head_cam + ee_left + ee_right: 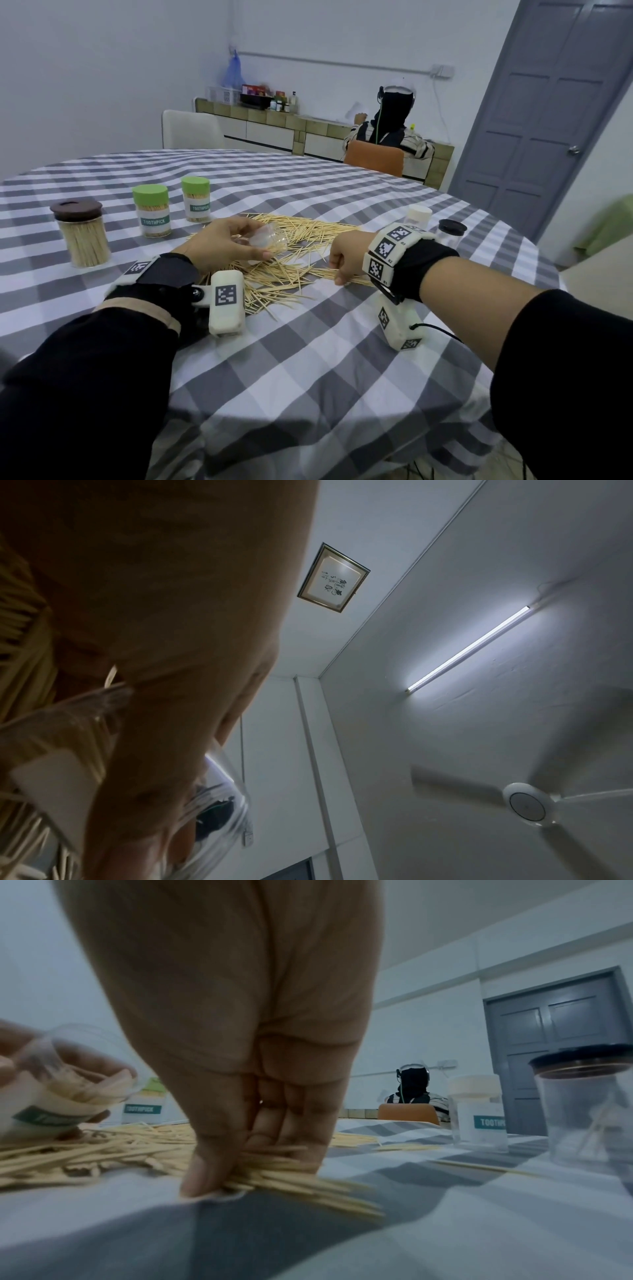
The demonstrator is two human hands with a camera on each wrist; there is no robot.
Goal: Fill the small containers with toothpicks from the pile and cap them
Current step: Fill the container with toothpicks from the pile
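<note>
At a checked table, the left hand [226,245] grips a tilted clear container [267,238] over the toothpick pile [291,253] as the right hand [346,257] pinches a bundle [294,1177] at the pile's near-right edge; light, stiff, slippery, the sticks seem best gripped mid-length.

dim cool light, glaring ceiling tube [469,649], blurred wrist views, warped edges
</note>
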